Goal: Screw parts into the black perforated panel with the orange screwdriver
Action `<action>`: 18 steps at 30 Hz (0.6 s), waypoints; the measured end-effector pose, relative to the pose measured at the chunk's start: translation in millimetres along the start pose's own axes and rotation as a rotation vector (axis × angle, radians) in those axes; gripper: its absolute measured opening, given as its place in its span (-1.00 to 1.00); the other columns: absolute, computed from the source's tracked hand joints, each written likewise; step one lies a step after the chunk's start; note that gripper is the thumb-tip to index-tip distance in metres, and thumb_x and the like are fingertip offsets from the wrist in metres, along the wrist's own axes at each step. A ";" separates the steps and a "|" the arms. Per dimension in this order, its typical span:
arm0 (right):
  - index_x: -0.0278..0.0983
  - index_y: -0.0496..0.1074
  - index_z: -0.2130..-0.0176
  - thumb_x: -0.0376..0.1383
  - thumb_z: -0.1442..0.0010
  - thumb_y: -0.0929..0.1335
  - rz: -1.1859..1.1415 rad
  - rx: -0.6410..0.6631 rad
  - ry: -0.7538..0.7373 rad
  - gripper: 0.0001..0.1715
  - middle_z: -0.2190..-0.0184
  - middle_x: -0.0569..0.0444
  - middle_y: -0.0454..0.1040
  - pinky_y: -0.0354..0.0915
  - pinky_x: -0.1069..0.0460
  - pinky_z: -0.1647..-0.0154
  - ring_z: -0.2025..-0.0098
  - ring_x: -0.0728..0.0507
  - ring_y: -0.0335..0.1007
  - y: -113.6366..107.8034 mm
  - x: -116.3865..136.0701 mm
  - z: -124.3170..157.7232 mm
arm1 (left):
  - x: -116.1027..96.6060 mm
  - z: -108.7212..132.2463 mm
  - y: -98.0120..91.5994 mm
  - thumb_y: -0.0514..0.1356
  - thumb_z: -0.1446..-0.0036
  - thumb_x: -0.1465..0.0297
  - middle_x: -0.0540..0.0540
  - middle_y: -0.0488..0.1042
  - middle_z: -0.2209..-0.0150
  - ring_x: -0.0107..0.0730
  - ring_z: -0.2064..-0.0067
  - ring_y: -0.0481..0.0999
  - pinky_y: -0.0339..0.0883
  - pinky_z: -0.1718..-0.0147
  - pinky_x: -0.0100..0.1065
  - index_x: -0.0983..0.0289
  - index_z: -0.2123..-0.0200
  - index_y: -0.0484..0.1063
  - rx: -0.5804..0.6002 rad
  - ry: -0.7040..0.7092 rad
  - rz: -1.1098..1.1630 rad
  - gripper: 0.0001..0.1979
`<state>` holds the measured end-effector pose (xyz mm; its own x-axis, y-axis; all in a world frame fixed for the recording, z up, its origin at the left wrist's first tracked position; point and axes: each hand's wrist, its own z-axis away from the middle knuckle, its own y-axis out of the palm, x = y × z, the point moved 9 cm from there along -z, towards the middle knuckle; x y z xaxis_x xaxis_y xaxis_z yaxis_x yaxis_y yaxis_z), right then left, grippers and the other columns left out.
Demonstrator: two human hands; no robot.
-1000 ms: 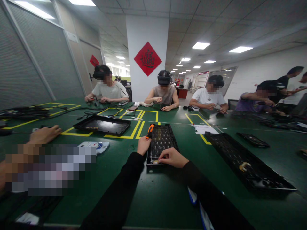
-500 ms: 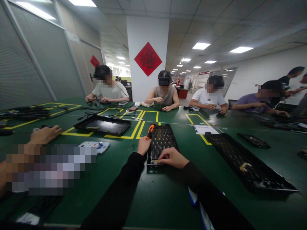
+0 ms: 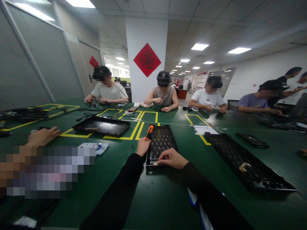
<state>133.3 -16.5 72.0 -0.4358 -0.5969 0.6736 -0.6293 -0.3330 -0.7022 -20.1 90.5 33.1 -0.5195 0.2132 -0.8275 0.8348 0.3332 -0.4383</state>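
In front of me lies a shallow black housing (image 3: 149, 163) with a dark panel (image 3: 163, 137) in it, marked with rows of small pale spots. My left hand (image 3: 143, 147) is closed at the housing's left edge, around a tool with an orange handle (image 3: 150, 130); the tool's kind is not clear. My right hand (image 3: 173, 158) bends over the near end, thumb and fingertips pressed together beside a small pale part (image 3: 155, 163). Whatever the fingertips pinch is too small to make out.
A long black housing (image 3: 249, 159) lies at right, a wide black tray (image 3: 105, 126) at far left. Near me are a clear-cased item (image 3: 102, 148) and blue-and-white objects (image 3: 192, 196) under my right forearm. A co-worker's hand (image 3: 44, 135) rests at left; several people sit opposite.
My hands keep almost the same place on the housing, and the view has shifted slightly. At far right, a co-worker in purple has moved their arms a little.
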 end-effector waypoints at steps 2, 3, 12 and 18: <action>-0.36 0.53 0.38 -0.13 0.01 0.37 0.013 -0.003 0.004 -0.66 0.58 0.09 0.40 0.02 0.15 0.57 0.57 0.06 0.12 -0.1 -0.9 -0.1 | -0.7 0.1 0.1 0.02 0.14 0.39 -0.08 0.10 0.71 -0.56 0.60 0.11 -0.10 0.58 -0.44 0.28 0.71 0.07 0.005 -0.002 0.004 -0.80; -0.36 0.53 0.37 -0.13 0.01 0.37 0.018 -0.001 0.005 -0.66 0.59 0.09 0.40 0.02 0.15 0.57 0.57 0.06 0.11 0.1 -1.1 -0.2 | -0.7 0.1 0.2 0.02 0.14 0.40 -0.08 0.11 0.71 -0.56 0.60 0.10 -0.10 0.58 -0.44 0.28 0.71 0.08 0.005 -0.004 0.007 -0.80; -0.35 0.53 0.37 -0.12 0.01 0.37 0.023 -0.001 0.000 -0.67 0.58 0.11 0.39 0.02 0.14 0.56 0.57 0.06 0.10 0.4 -1.0 -0.2 | 0.3 1.0 -0.7 0.03 0.17 0.41 -0.09 0.09 0.71 -0.57 0.60 0.06 -0.12 0.58 -0.44 0.28 0.72 0.05 -0.005 -0.023 0.051 -0.79; -0.34 0.53 0.37 -0.15 0.00 0.37 0.031 -0.018 -0.038 -0.70 0.53 0.10 0.41 0.05 0.14 0.54 0.55 0.06 0.13 -1.7 4.4 0.4 | -2.4 4.9 1.5 0.02 0.17 0.40 -0.10 0.06 0.69 -0.57 0.59 0.04 -0.12 0.58 -0.46 0.28 0.69 0.07 0.034 0.006 0.107 -0.83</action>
<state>132.6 -18.8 76.0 -0.4306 -0.6342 0.6422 -0.6275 -0.3010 -0.7181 -16.8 85.9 32.7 -0.4277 0.2512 -0.8683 0.8913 0.2771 -0.3589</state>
